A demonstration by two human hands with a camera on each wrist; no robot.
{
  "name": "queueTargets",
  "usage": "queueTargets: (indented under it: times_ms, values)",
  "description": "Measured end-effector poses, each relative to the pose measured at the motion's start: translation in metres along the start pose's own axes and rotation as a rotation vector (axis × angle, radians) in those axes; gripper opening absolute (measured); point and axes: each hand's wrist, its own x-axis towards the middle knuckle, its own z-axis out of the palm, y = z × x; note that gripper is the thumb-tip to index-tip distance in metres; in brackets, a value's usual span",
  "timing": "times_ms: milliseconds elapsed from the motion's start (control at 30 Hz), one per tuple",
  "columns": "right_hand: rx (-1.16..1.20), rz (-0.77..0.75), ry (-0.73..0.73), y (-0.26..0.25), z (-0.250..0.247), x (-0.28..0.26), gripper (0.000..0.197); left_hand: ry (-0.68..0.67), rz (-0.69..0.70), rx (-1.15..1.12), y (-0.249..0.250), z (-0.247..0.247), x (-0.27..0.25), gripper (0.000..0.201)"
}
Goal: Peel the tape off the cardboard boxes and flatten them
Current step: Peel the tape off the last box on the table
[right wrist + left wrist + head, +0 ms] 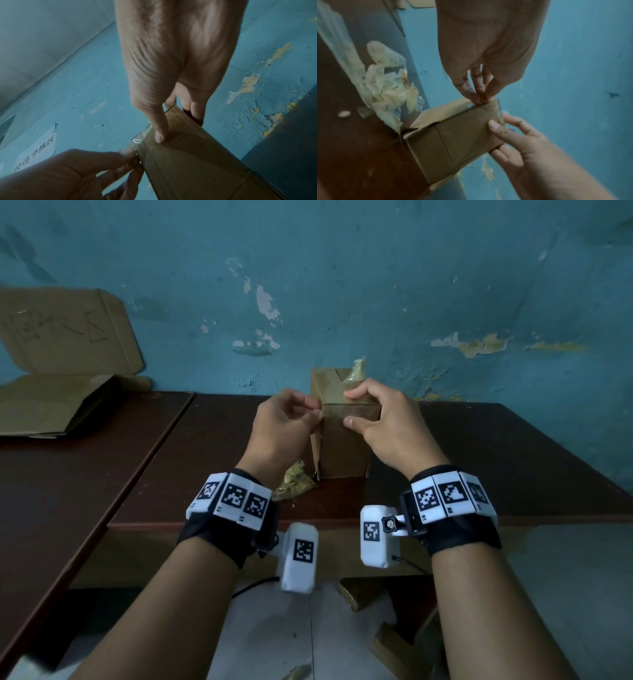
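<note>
A small brown cardboard box (342, 450) stands upright on the dark wooden table (479, 474), wrapped near its top with clear tape (137, 140). My right hand (380, 419) grips the box's top, thumb on the near face and fingers over the far side. My left hand (287, 419) pinches the tape's edge at the box's left corner; in the left wrist view its fingertips (477, 97) meet on the tape edge (489, 106). A crumpled strip of tape (356, 371) sticks up from the box's top.
A wad of peeled tape (294, 484) lies on the table by the box's left foot. Flattened cardboard (61, 371) leans against the blue wall at the far left. More cardboard pieces (387, 642) lie on the floor under the table.
</note>
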Motion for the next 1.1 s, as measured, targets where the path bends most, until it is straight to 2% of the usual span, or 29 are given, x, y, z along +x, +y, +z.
queueTargets:
  times_ms: [67, 267, 367, 533, 667, 867, 1100]
  values:
    - [0.001, -0.002, 0.007, 0.0, 0.001, 0.0, 0.03, 0.04, 0.173, 0.193, -0.002, 0.001, 0.0, 0.012]
    - [-0.012, -0.007, -0.001, -0.001, -0.001, -0.001, 0.03, 0.039, 0.526, 0.427, 0.0, 0.002, -0.014, 0.034]
    - [-0.012, -0.009, -0.013, 0.0, -0.002, 0.0, 0.032, 0.038, 0.595, 0.471, -0.001, 0.0, -0.014, 0.04]
    - [-0.012, -0.022, -0.007, 0.001, -0.003, 0.0, 0.032, 0.045, 0.593, 0.387, 0.0, 0.001, -0.018, 0.048]
    - [0.002, -0.01, 0.004, 0.005, -0.006, 0.001, 0.03, -0.045, 0.379, 0.202, 0.004, -0.002, -0.018, 0.054]
    - [0.002, -0.009, -0.004, 0.001, -0.003, -0.001, 0.031, 0.014, 0.323, 0.216, -0.002, -0.007, -0.007, 0.01]
    - [-0.01, -0.014, -0.02, -0.001, -0.002, -0.002, 0.031, 0.068, 0.311, 0.162, -0.004, -0.001, -0.002, 0.006]
